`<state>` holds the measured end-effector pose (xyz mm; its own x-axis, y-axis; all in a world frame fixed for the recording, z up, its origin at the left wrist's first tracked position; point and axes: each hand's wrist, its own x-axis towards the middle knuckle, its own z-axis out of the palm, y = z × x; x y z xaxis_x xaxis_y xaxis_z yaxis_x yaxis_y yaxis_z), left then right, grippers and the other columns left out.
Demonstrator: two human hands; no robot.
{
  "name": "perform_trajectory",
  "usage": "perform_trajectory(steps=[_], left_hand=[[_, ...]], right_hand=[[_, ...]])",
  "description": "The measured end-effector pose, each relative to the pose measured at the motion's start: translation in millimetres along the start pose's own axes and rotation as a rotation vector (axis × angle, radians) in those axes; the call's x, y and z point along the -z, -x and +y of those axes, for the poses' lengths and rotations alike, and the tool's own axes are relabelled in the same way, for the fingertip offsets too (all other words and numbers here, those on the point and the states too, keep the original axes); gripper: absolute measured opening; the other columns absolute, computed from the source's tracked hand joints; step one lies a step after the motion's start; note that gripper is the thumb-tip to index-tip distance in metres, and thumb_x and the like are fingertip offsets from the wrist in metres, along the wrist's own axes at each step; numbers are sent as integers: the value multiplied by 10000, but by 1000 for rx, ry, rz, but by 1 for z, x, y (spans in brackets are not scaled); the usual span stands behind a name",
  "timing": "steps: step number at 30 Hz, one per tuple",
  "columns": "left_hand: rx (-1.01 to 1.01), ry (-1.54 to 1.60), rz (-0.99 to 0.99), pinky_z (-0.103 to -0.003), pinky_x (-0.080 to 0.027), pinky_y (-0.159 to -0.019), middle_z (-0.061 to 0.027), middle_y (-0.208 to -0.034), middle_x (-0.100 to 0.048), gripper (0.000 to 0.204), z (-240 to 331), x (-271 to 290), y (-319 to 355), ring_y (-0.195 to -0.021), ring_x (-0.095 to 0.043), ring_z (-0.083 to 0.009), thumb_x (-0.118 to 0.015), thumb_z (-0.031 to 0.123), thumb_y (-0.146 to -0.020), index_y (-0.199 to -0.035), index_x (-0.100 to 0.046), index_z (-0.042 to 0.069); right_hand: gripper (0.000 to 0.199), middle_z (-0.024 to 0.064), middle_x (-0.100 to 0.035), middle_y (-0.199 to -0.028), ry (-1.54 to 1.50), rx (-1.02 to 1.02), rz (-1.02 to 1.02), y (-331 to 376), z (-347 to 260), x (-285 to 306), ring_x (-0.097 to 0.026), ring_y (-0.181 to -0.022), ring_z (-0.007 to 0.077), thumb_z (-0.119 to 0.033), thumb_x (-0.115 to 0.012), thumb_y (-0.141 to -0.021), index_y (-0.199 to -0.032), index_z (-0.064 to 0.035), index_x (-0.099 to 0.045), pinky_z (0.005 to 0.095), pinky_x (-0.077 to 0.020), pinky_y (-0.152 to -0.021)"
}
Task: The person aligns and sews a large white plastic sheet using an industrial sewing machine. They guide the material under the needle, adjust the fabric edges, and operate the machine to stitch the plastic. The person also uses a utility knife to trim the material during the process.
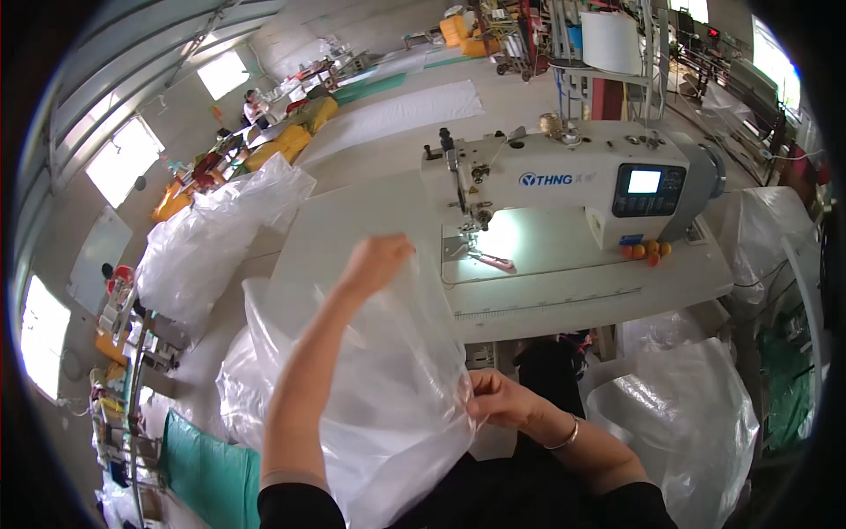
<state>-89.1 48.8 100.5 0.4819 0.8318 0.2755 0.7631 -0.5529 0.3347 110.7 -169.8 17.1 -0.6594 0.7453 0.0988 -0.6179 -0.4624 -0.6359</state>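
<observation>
1. Nearest to us, our right hand pinches an edge of the clear plastic bag; its fingers press together on the film, and a thin bangle sits at that wrist.
2. The clear plastic bag hangs between our two hands, billowing below and to the left of the right fingers and covering part of our left forearm.
3. Up and to the left of the right fingers, our left hand is raised with the bag's upper edge gathered in it; its fingers curl shut on the film, though we see only the back of the hand.
4. To the right of the right fingers, another heap of clear plastic lies low beside the desk.
5. Just beyond the left fingers spreads the white desk, its front edge bearing a printed ruler strip.
6. On the desk, up and to the right of the left fingers, stands a white sewing machine with a lit needle area and a small screen panel.
7. A few small orange balls rest at the machine's base, well to the right of both hands.
8. Left of the left fingers, a large mound of clear plastic bags lies piled.
9. Farther off, long white sheets stretch over a table, and a person sits among yellow bundles.
</observation>
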Motion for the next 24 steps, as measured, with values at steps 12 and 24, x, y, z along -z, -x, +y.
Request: perform_trajectory(steps=[12,24], left_hand=[[182,720,-162,-266,-425,-588,-6,-684,-615,188,-13,-144,-36,-626,-538,-104,-678,200,-878,-829,-651,20],[230,731,-332,-244,-373,-530,13,-644,-596,229,15,-119,-46,-575,-470,-53,-717,235,-852,-784,-671,22]], right_hand=[[176,111,-668,-914,1897,314,734,-16,-73,93,-631,-859,317,-228,-706,-787,-880,-88,-655,421,-513,-710],[317,161,-657,-982,1795,537,919,-30,-103,135,-627,-949,306,-253,-701,-830,-1070,-50,-664,398,-484,-798]])
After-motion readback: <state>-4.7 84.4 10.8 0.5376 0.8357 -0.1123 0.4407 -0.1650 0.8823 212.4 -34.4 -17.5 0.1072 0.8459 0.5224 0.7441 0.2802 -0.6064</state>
